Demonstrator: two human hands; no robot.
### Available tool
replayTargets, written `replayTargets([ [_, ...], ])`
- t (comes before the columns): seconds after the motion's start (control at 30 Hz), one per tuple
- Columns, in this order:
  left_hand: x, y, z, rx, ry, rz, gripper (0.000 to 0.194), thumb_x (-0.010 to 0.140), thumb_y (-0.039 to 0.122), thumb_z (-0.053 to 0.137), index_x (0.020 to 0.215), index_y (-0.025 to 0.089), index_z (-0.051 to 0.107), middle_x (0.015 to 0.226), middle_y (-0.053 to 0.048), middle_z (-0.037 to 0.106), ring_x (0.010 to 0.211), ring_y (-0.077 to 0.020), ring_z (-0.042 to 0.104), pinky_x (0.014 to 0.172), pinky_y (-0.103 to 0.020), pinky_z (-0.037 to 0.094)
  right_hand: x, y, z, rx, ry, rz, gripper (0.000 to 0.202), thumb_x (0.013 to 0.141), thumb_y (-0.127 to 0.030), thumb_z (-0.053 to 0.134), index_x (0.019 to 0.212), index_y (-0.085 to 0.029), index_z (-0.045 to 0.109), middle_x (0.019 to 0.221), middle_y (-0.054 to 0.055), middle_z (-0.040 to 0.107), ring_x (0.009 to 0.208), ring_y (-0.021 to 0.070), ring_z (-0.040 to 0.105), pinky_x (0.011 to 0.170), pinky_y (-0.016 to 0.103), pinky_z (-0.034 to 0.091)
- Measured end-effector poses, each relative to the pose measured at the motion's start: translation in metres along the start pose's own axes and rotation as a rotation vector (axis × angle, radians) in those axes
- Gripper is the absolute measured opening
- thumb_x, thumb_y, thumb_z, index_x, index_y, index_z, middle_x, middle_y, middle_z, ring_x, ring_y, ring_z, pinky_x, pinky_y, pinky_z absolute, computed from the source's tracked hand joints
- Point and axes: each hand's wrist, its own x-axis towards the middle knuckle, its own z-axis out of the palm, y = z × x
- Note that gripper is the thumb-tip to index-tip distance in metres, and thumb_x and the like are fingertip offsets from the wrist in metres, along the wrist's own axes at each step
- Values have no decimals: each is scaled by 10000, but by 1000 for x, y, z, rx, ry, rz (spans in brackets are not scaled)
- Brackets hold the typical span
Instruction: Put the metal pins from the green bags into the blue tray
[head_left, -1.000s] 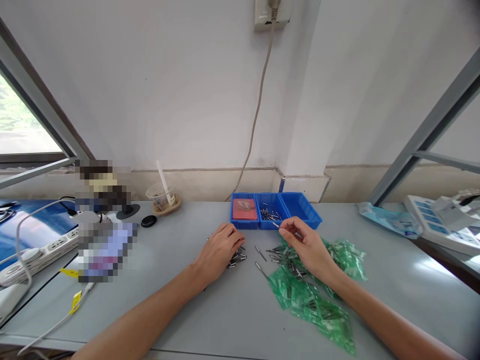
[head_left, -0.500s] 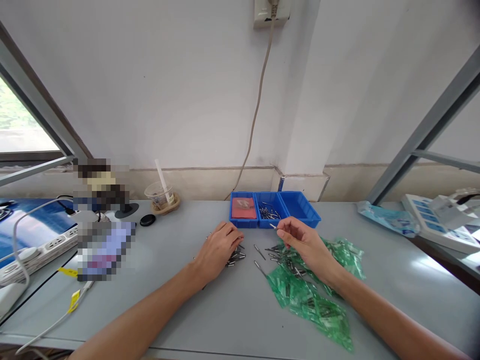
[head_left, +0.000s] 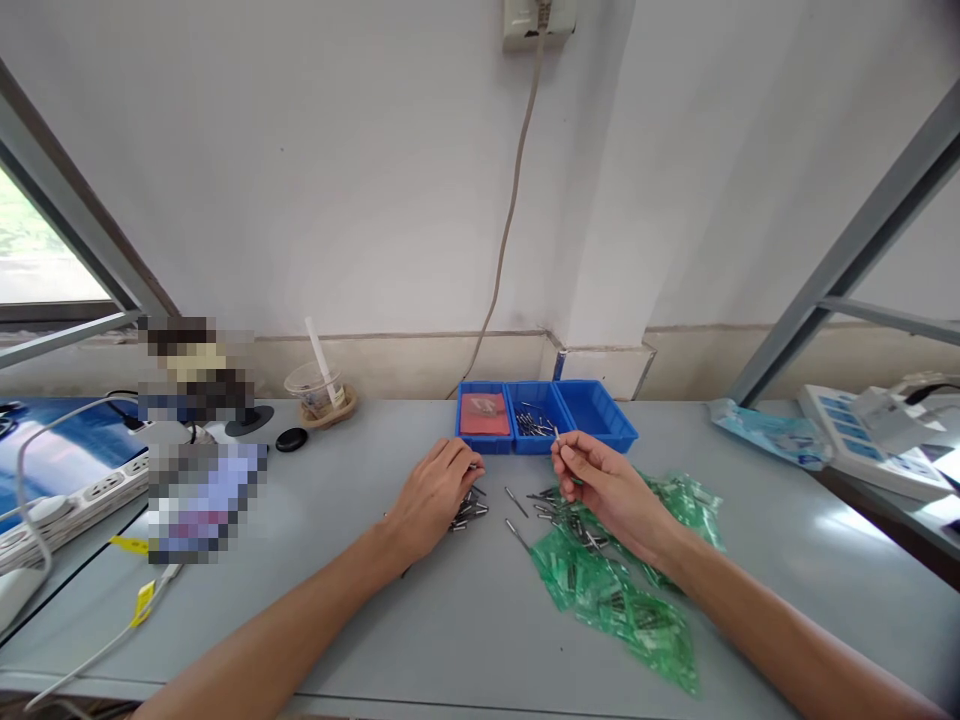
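Note:
My right hand [head_left: 600, 480] pinches a slim metal pin [head_left: 556, 434] between thumb and fingers, its tip pointing up. It hovers just in front of the blue bins, above green plastic bags [head_left: 630, 610] with metal pins in and around them. Curled fingers of my left hand [head_left: 431, 495] rest over a heap of metal pins [head_left: 469, 510]; what they grip, if anything, is mostly hidden. Two loose pins lie on the table between my hands. The middle blue bin [head_left: 538, 448] contains several pins, and the left one [head_left: 487, 444] a red packet.
The right blue bin [head_left: 598, 412] stands against the others. A clear cup [head_left: 313, 388] with a straw and a black round lid [head_left: 292, 440] sit to the left, near power strips [head_left: 109, 488]. At right are a blue packet [head_left: 765, 432] and a white device [head_left: 862, 440].
The pin in my right hand has turned from pointing leftward to nearly upright. My left hand stays over the heap. The view has shifted slightly.

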Motion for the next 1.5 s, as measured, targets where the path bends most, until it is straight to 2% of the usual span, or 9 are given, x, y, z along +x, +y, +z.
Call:
replayTargets([
  [0.6, -1, 1, 1, 16, -26, 11, 203, 1123, 279, 450, 1017, 194, 601, 995, -50, 625, 887, -202, 588, 800, -344, 515, 0, -5, 0, 159, -24, 78, 280, 907, -479, 777, 986, -233, 667, 913, 15, 585, 672, 123, 487, 559, 246, 451],
  [0.8, 0, 3, 0, 38, -29, 1, 239, 1127, 291, 426, 978, 198, 588, 953, -43, 617, 864, -202, 574, 786, -341, 502, 1, -4, -1, 212, -37, 88, 253, 931, -457, 762, 989, -226, 676, 902, 12, 572, 653, 110, 463, 553, 232, 444],
  [1.0, 1, 4, -1, 43, -53, 19, 261, 1123, 287, 428, 924, 207, 578, 888, -32, 624, 809, -202, 565, 766, -336, 482, -1, -6, -3, 169, -45, 89, 263, 949, -458, 745, 1027, -211, 696, 880, 6, 540, 635, 94, 447, 539, 217, 429],
  [1.1, 0, 4, -1, 36, -69, 5, 272, 1123, 304, 434, 915, 209, 582, 854, -22, 640, 788, -200, 580, 773, -345, 480, -1, -4, -2, 73, -7, 33, 272, 967, -488, 709, 1018, -224, 668, 906, 6, 570, 653, 101, 479, 564, 234, 447],
  [1.27, 0, 3, 0, 29, -65, -3, 289, 1124, 330, 438, 913, 209, 596, 855, -22, 664, 783, -198, 599, 765, -347, 471, 2, 1, -1, -292, 124, -101, 276, 972, -524, 671, 1005, -257, 608, 793, -19, 564, 637, 143, 538, 616, 302, 505],
  [1.33, -1, 2, 2, 28, -62, -2, 268, 1118, 325, 456, 922, 207, 597, 863, -23, 661, 791, -200, 595, 774, -349, 474, 3, 2, -2, -404, 163, -175, 271, 957, -515, 686, 978, -261, 594, 808, -14, 557, 665, 158, 544, 608, 309, 512],
  [1.5, -1, 0, 3, 40, -66, 11, 251, 1114, 319, 467, 935, 205, 602, 878, -28, 640, 799, -203, 570, 782, -350, 480, 2, 3, -2, -514, 180, -275, 233, 971, -486, 663, 937, -267, 592, 841, 6, 556, 755, 190, 525, 621, 316, 515],
])
